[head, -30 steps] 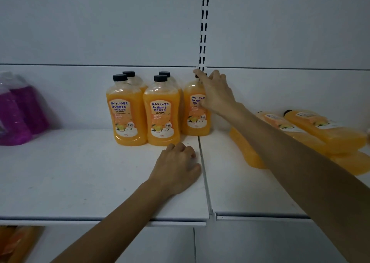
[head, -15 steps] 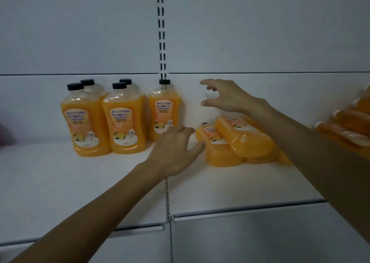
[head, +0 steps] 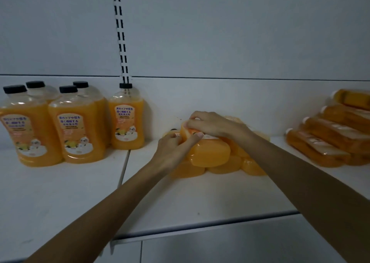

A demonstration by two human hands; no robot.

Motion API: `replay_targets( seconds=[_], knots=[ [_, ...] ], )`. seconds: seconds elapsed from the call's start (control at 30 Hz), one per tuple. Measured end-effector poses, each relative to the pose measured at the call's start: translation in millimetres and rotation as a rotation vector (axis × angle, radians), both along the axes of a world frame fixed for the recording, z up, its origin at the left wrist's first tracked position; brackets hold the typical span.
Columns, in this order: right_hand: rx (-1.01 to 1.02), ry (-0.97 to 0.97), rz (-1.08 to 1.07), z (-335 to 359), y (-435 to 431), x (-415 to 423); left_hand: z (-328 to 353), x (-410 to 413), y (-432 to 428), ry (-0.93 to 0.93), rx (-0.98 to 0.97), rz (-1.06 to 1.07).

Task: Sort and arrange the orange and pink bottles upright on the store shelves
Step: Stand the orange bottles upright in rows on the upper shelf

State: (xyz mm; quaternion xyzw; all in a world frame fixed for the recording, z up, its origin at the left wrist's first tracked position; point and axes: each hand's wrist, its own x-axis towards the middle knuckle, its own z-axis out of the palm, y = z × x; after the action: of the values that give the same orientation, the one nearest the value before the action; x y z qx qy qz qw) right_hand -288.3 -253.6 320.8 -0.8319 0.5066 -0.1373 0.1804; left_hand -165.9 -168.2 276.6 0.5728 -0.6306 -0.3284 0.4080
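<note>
Several orange bottles (head: 77,126) with black caps stand upright at the left of the white shelf (head: 200,200), one (head: 126,120) set apart by the slotted upright. In the middle lies a pile of orange bottles on their sides. My right hand (head: 210,123) grips the top bottle of that pile (head: 210,154) from above near its label end. My left hand (head: 172,148) holds the same bottle from the left, thumb against its side. No pink bottles are in view.
A second stack of orange bottles (head: 332,138) lies on its side at the far right of the shelf. The slotted upright (head: 121,38) runs up the back wall. Bare shelf surface lies in front of both groups.
The view swung right, so the pink bottles left the frame. My right hand let go of the upright bottle and came down onto the lying pile; my left hand reached in and joined it.
</note>
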Motion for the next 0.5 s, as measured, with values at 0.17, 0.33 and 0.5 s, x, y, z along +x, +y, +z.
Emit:
replay_targets(
  seconds=[0.17,0.33,0.5],
  knots=[
    [-0.035,-0.145,0.003,-5.1,-3.5,-1.1,-4.7,-11.2,2.8,-0.184,-0.113,0.170],
    [-0.180,-0.315,-0.032,-5.1,-0.5,3.3,-6.0,-13.0,3.4,-0.084,-0.142,0.167],
    [-0.350,-0.408,-0.046,10.2,8.3,18.6,-2.7,-4.1,9.2,0.151,-0.194,0.107]
  ],
)
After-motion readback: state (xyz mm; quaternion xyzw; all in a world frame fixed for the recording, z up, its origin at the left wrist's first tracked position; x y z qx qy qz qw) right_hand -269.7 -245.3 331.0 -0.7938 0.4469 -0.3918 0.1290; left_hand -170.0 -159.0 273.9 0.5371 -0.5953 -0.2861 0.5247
